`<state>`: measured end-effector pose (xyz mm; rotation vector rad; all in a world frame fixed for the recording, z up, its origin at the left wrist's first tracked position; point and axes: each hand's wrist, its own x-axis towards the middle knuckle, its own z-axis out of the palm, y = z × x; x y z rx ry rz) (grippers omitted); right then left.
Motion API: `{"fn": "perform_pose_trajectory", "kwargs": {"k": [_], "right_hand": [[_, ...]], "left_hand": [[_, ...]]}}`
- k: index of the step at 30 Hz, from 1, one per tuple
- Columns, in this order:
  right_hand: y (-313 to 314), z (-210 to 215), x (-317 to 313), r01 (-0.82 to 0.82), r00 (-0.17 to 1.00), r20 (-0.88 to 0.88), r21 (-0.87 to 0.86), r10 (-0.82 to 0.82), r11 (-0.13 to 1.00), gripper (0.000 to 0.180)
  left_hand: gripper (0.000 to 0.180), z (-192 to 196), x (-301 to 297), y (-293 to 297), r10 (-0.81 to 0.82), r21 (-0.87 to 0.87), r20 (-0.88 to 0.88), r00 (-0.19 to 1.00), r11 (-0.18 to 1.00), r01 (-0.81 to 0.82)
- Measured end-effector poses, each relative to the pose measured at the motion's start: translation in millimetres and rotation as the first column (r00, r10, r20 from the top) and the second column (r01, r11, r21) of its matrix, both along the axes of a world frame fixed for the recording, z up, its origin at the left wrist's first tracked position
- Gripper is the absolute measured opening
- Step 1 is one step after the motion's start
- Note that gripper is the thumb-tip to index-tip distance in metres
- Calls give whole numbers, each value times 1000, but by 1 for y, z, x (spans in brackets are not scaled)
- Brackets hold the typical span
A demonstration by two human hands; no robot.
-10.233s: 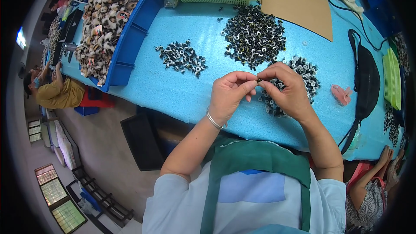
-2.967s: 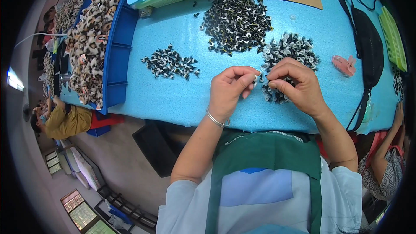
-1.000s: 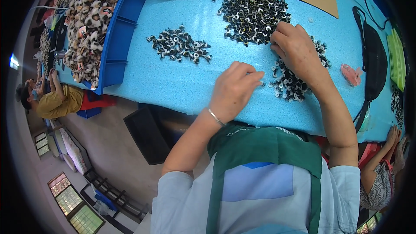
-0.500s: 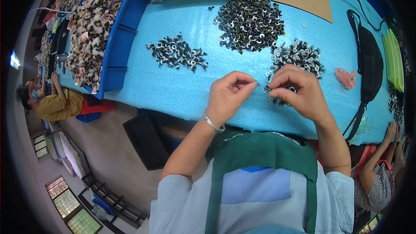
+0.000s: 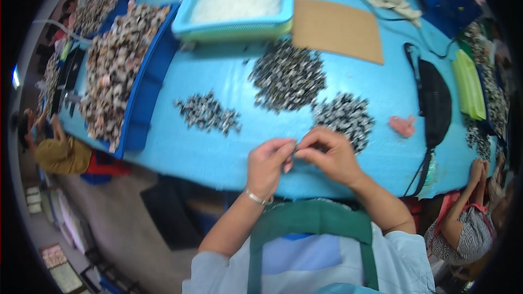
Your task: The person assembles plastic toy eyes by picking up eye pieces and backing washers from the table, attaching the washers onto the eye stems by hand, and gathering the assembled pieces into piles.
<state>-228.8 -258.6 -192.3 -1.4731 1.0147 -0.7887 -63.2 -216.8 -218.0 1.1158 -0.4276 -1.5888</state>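
Clock read from the meeting fingertips, 12 toward the table's far side.

Left hand (image 5: 266,167): thumb and index pinched narrow on a small dark piece (image 5: 296,146); detail lost to blur. Right hand (image 5: 333,159): thumb and index drawn close at the same piece; cannot tell if they grip it. Both hands above the blue table (image 5: 218,163), near its edge. Bracelet (image 5: 254,196) on left wrist.

Loose black-and-white bits in three piles: small pile (image 5: 208,113) at 10, big pile (image 5: 287,79) at 12, third pile (image 5: 347,118) at 2, just beyond right hand.

Farther out: blue bin (image 5: 154,88) of furry pieces (image 5: 122,65) at 10; blue basin (image 5: 234,27) with white contents at 11; cardboard (image 5: 339,31) toward 1; black bag (image 5: 436,100) between 2 and 3; crumpled pink item (image 5: 402,126) near 3.

Co-workers: one in mustard top (image 5: 61,155) at 9, one in patterned top (image 5: 463,235) at 4.
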Motion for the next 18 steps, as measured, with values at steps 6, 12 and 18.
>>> {"fn": "perform_pose_trajectory", "kwargs": {"k": [6,12,18], "right_hand": [[0,0,2,-22,999,-27,-7,22,1000,13],[2,10,5,-16,999,-35,-74,14,997,17],[0,6,3,0,1000,-13,-104,-2,995,16]], "left_hand": [[10,-3,-1,6,98,-333,264,960,943,-5],[10,0,1,9,64,-335,214,975,942,12],[13,4,2,13,-24,-266,267,964,959,98]]}}
